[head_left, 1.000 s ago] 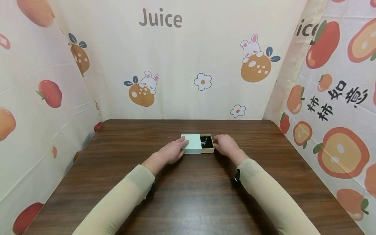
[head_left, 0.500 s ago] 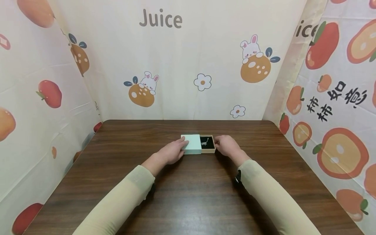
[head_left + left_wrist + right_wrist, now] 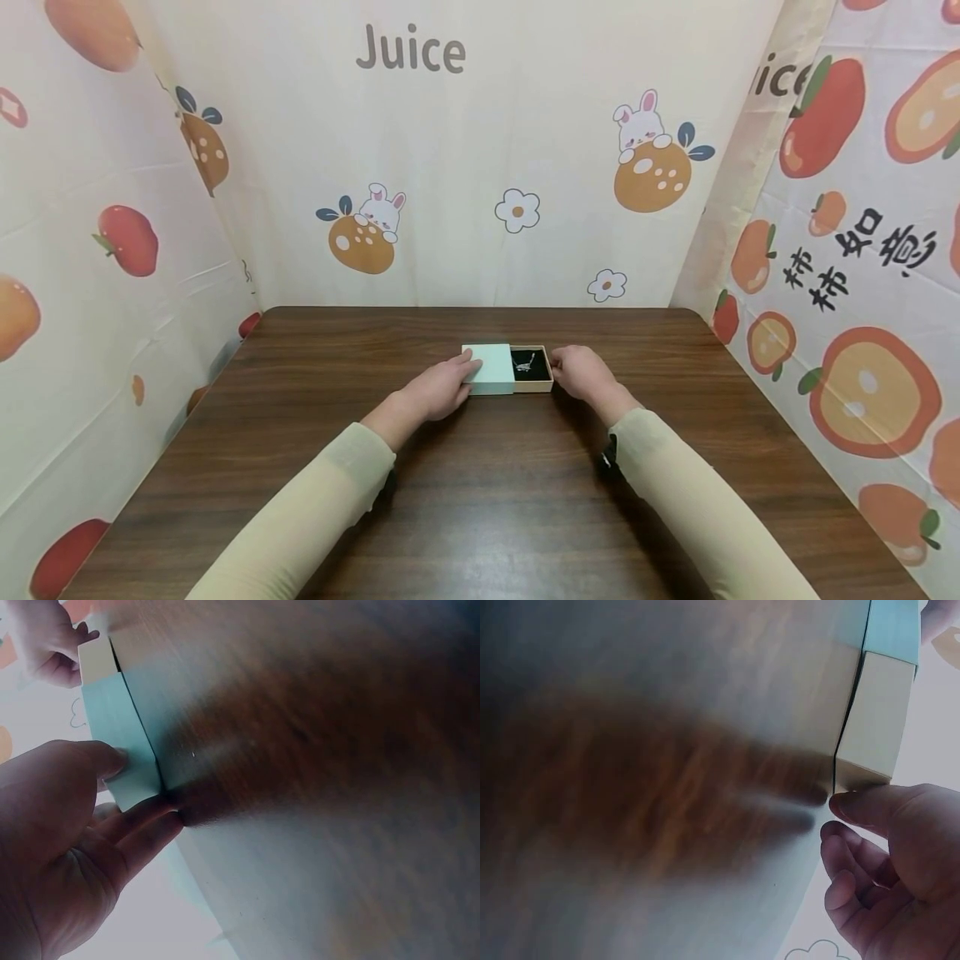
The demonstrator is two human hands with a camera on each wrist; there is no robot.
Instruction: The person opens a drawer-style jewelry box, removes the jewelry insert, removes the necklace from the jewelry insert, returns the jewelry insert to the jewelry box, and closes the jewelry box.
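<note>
A small mint-green jewelry box sleeve (image 3: 493, 367) lies on the table, with its beige drawer (image 3: 532, 387) pulled partly out to the right. On the drawer's black lining rests a silvery piece of jewelry (image 3: 524, 365), perhaps a necklace. My left hand (image 3: 437, 387) grips the sleeve's left end; in the left wrist view the thumb presses one face while the fingers (image 3: 154, 836) reach round the other side. At the drawer's right end is my right hand (image 3: 581, 372), its thumb against the end wall and the other fingers curled; the exact contact is partly hidden.
The brown wood-grain table (image 3: 480, 492) spreads out around the box. A printed fabric backdrop (image 3: 450, 133) rises behind its far edge, and similar cloths hang on the left and right sides.
The drawer has slid slightly further right out of the sleeve, and my right hand has moved right with it. My left hand and the sleeve have stayed put.
</note>
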